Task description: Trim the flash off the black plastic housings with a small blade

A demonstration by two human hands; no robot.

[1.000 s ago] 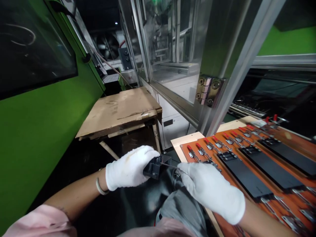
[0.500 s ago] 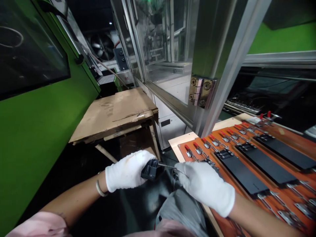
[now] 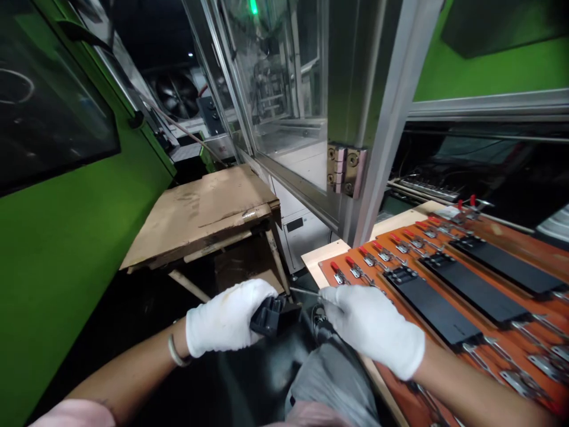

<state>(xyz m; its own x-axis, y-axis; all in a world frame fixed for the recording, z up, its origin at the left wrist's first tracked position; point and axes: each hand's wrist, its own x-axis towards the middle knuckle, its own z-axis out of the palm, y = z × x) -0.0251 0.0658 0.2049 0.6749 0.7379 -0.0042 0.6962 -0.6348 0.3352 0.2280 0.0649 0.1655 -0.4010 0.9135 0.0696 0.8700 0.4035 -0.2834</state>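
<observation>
In its white glove, my left hand (image 3: 229, 317) is closed around a small black molded plastic part (image 3: 267, 317) with ridges and hollows facing up. My right hand (image 3: 371, 326), gloved too, grips a thin metal rod-like tool (image 3: 306, 292); its handle, if there is one, is hidden in the fist. The rod points left, and its tip is close above the right end of the part. Whether the tip touches the part I cannot tell.
At right, an orange fixture board (image 3: 371, 276) carries long black panels (image 3: 431, 305) and red-handled toggle clamps (image 3: 340, 273). A cardboard-topped table (image 3: 204, 204) stands ahead, beside a hinged framed door (image 3: 355, 118). A green machine (image 3: 57, 237) fills the left side.
The black part has turned and dropped slightly in my left hand. The rod's tip has shifted from against the part's edge to a little above it. The view has swung slightly right.
</observation>
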